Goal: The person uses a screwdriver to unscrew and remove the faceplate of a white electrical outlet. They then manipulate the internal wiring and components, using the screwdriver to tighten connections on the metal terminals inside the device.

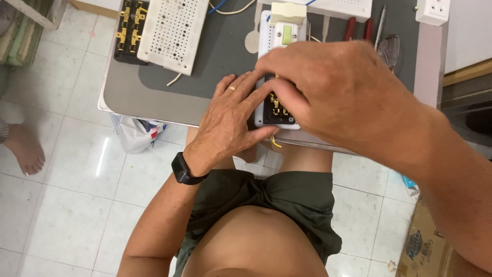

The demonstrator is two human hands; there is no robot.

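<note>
Left hand [233,120] lies flat, fingers pressing the white power strip [279,72] near the grey table's [154,97] 6 o'clock edge. Right hand [333,87] at 3 o'clock covers the strip's open black end; grip there hidden, can't tell. White tile floor [77,205] below, cardboard box [425,246] cut off at 4 o'clock.

A grey mat [225,56] covers most of the small table [118,95]. At its upper left lies a white perforated cover plate [174,33], tilted, with a black socket base with brass contacts [129,28] just beside it on the left. A white cable end [174,79] pokes out below the plate. Along the far edge lie red-handled screwdrivers [359,28], a pair of glasses [389,48] and a white wall socket [433,11]. Below the table's edge a plastic bag [136,133] sits on the white tiled floor [66,205] (someone's bare foot [25,151] rests at the left). A cardboard box [425,246] stands at the lower right.
</note>
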